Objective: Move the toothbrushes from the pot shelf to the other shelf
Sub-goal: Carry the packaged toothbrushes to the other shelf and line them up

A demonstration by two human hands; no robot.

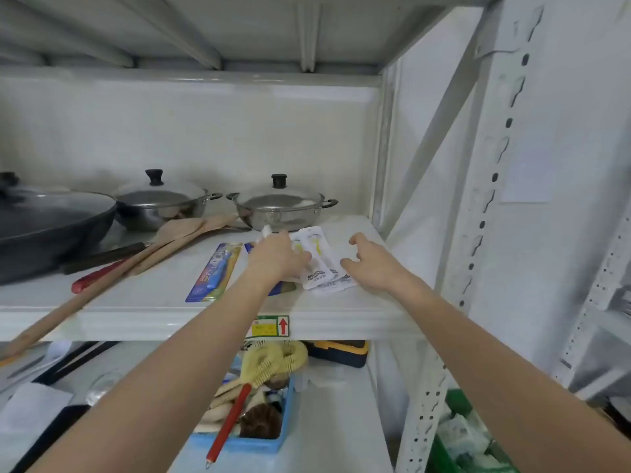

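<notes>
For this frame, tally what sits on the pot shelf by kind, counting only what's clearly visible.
Lidded steel pots: 2
Dark wok with glass lid: 1
Wooden spatulas: 2
Red-handled utensil: 1
Blue toothbrush packs: 2, the second mostly hidden under the left hand
White toothbrush packs: at least 2, overlapping
Total: at least 10
</notes>
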